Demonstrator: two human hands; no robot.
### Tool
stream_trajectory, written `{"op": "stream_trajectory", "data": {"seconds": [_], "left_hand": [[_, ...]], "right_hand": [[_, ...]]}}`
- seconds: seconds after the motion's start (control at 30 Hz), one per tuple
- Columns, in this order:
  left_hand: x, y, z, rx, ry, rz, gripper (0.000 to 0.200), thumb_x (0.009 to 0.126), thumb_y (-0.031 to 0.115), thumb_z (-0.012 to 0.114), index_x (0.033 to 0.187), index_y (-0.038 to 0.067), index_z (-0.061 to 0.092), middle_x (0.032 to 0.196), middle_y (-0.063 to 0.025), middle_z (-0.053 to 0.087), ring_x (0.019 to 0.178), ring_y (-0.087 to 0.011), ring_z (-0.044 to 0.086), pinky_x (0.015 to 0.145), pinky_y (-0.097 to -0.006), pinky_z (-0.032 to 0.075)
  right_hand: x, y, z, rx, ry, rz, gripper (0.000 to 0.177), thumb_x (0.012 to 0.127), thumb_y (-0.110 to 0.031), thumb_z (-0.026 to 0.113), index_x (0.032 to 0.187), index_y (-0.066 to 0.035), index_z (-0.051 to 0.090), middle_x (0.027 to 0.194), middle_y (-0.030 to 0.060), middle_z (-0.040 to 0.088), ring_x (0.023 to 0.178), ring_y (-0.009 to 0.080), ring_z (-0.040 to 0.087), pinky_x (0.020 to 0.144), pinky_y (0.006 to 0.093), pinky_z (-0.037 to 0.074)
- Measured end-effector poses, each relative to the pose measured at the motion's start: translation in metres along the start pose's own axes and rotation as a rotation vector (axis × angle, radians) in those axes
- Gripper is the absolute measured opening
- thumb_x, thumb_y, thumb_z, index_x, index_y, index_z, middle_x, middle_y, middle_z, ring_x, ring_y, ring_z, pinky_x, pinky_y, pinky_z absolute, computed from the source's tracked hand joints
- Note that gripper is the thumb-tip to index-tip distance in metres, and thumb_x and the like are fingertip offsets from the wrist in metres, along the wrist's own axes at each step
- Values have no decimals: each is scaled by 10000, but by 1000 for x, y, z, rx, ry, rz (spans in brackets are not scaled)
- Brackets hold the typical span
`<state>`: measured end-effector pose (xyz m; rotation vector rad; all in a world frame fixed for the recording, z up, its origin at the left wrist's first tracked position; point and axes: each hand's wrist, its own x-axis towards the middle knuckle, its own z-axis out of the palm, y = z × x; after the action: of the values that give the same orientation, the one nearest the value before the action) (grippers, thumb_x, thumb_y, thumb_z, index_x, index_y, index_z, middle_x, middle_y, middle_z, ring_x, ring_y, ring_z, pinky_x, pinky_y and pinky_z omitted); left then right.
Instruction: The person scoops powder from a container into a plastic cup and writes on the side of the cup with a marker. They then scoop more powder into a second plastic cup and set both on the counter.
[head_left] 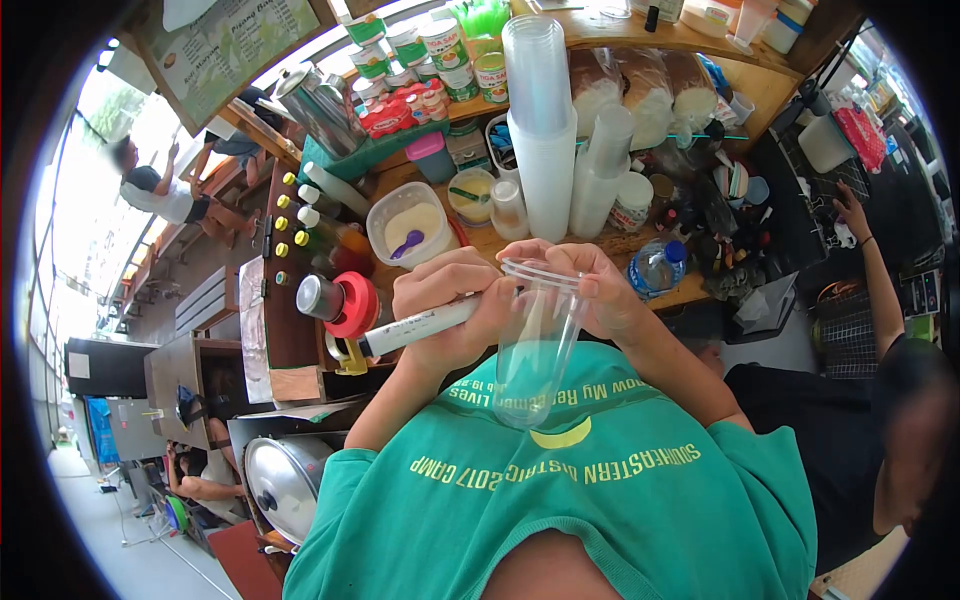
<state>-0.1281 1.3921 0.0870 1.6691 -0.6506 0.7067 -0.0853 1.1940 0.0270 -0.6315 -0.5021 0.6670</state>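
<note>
My left hand is closed around a white marker pen, whose black end points down to the left. Its other end is hidden by my fingers, right at the cup's side. A clear plastic cup hangs tilted in front of my green shirt, its base toward me. Its rim is gripped between the fingers and thumb of my right hand. Beyond my hands stands a white tub of pale powder with a purple scoop in it.
Tall stacks of clear cups rise behind my hands. A blue-capped water bottle stands to the right, and a red-lidded container to the left. Tins line the back. A person in black is at my right, arm stretched forward.
</note>
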Motion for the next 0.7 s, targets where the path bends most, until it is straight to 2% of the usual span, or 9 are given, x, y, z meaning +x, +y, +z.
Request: {"op": "stream_trajectory", "data": {"seconds": [0.23, 0.3, 0.43, 0.5, 0.6, 0.7], "left_hand": [[3, -1, 0, -33, -58, 45, 108, 816, -20, 770, 809, 1, 665, 691, -90, 682, 548, -164, 610, 505, -277, 462], [4, 1, 0, 54, -43, -3, 113, 817, -15, 770, 800, 4, 659, 691, -89, 685, 546, -158, 607, 502, -273, 458], [2, -3, 0, 5, -29, -35, 117, 821, -14, 766, 797, 5, 653, 694, -92, 687, 547, -153, 604, 500, -268, 453], [1, -4, 3, 0, -49, 35, 117, 827, -15, 762, 806, 2, 649, 695, -94, 686, 546, -150, 600, 497, -266, 447], [4, 0, 1, 6, -47, -6, 121, 823, -19, 764, 802, 2, 647, 691, -91, 679, 546, -152, 602, 500, -272, 455], [4, 4, 4, -4, -45, 37, 136, 806, -23, 778, 787, 5, 645, 683, -81, 665, 544, -163, 601, 501, -279, 461]], "right_hand": [[2, 4, -4, -25, -16, -30, 486, 854, -479, 825, 729, -106, 539, 1426, 190, 541, 1244, 245, 631, 1063, 431, 537], [2, 2, -5, -9, -21, -21, 482, 857, -474, 825, 730, -105, 543, 1430, 191, 539, 1246, 246, 631, 1066, 434, 536], [0, 1, -6, -11, -19, -40, 472, 866, -455, 826, 722, -106, 544, 1439, 192, 533, 1255, 252, 629, 1064, 438, 542], [-1, 2, -8, 2, -17, -34, 476, 865, -450, 829, 713, -108, 535, 1440, 190, 534, 1259, 256, 628, 1064, 440, 543], [-1, 1, -5, 10, -16, -30, 486, 860, -440, 837, 698, -113, 517, 1443, 188, 534, 1268, 260, 624, 1062, 443, 548], [-1, 1, -6, 10, -17, -46, 495, 857, -432, 845, 690, -113, 505, 1447, 186, 533, 1276, 262, 621, 1063, 442, 548]]}}
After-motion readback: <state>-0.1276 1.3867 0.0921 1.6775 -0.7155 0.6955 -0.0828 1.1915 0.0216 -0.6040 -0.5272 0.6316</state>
